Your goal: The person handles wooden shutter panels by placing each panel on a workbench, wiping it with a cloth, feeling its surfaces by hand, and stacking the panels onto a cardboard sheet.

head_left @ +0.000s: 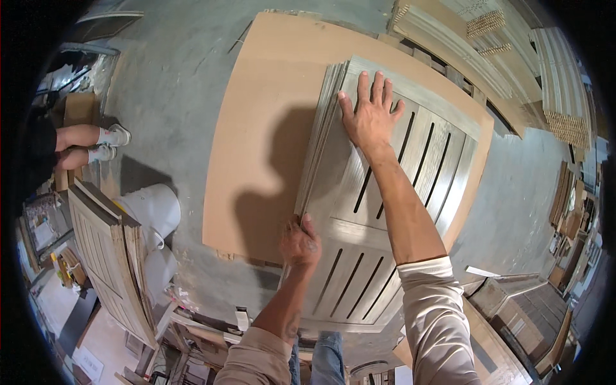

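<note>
The right hand [372, 122] lies flat on the upper part of a wooden top panel [353, 230]; its fingers are spread and released, and they do not close around anything. The left hand [301, 244] is at the left edge of the same stack of panels [317, 141], lower than the right hand. Its thumb points upward and its fingers are bent near the edge, but they are partly hidden, so I cannot tell whether they grasp a panel or only touch the side.

The top panel is greyish wood, with a frame, a cross rail and two groups of dark, narrow slots. The panels lie one upon another, and their layered edges are seen on the left side. The stack lies over the right part of a large brown sheet [256, 147], and its lower end reaches past this sheet, toward the person's jeans [327, 356]. The sheet is above a grey floor [173, 90].

At the left, several slatted panels [96, 244] stand tilted beside a white bucket [154, 208]. Farther up, the bare legs [77, 136] of another person are visible, with light shoes [115, 136]. At the upper right there is a pile of pale boards [449, 38].
</note>
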